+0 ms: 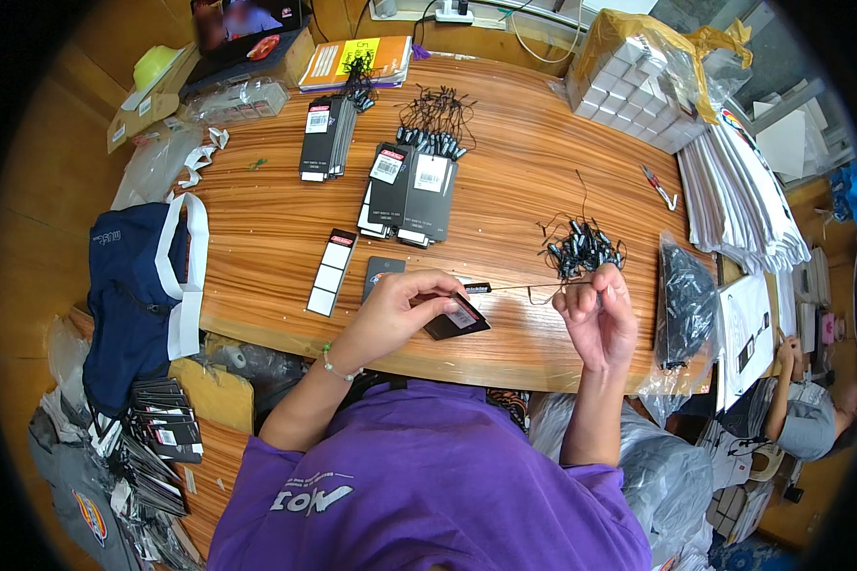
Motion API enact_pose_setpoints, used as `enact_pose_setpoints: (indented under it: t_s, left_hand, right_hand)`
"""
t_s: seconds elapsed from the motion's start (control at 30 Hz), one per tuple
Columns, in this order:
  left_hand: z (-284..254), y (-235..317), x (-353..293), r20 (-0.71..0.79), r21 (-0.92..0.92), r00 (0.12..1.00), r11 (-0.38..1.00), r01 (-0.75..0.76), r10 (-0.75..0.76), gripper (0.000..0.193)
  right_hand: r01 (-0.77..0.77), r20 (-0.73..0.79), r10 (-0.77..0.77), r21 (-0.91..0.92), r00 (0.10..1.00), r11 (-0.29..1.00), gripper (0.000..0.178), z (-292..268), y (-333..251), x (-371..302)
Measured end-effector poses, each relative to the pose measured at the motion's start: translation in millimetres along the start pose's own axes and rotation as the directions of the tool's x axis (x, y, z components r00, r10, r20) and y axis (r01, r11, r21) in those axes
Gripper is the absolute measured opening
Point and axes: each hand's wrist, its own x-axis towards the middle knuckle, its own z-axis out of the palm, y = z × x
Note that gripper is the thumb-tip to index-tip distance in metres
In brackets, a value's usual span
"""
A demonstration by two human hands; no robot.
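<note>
Near the table's front edge, my left hand (390,312) pinches a dark hang tag (460,322) between thumb and fingers. A thin black tag string (519,286) runs taut from the tag to my right hand (600,314), whose fingertips are closed on its far end. A small black plastic piece (477,287) sits on the string close to the tag. Just beyond my right hand lies a loose pile of black tag strings (584,249). Another dark tag (381,270) lies partly behind my left hand, beside a strip of white stickers (332,273).
Stacked black tags with strings (408,195) stand mid-table, and another tag stack (326,138) is behind. A box of small white cartons (633,90), piled white bags (738,195), snips (659,187) and a bag of black strings (686,303) are right. Navy fabric (129,295) hangs left.
</note>
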Motion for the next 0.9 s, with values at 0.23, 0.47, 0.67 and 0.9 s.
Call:
enact_pose_setpoints:
  t_s: [0.23, 0.47, 0.67, 0.9]
  left_hand:
    - [3.6, -8.8, -1.9, 0.032, -0.181, 0.999, 0.983, 0.019, -0.013, 0.016]
    - [0.1, 4.4, 9.2, -0.267, -0.076, 0.950, 0.980, -0.186, 0.160, 0.021]
    - [8.3, 14.9, 6.1, -0.324, -0.097, 0.937, 0.981, -0.169, 0.130, 0.022]
    - [11.7, 11.7, 7.2, -0.336, -0.104, 0.927, 0.972, -0.211, 0.165, 0.023]
  right_hand:
    - [0.228, -0.137, -0.286, -0.331, 0.948, 0.916, 0.019, 19.0, 10.5, 3.6]
    - [0.240, 0.057, -0.535, -0.930, 0.843, 0.278, 0.005, 28.2, 19.8, 10.3]
    - [0.100, 0.013, -0.350, -0.968, 0.937, 0.232, 0.009, 34.2, 47.7, 10.8]
    - [0.141, 0.132, -0.333, -0.990, 0.934, 0.005, 0.009, 46.1, 60.4, 18.3]
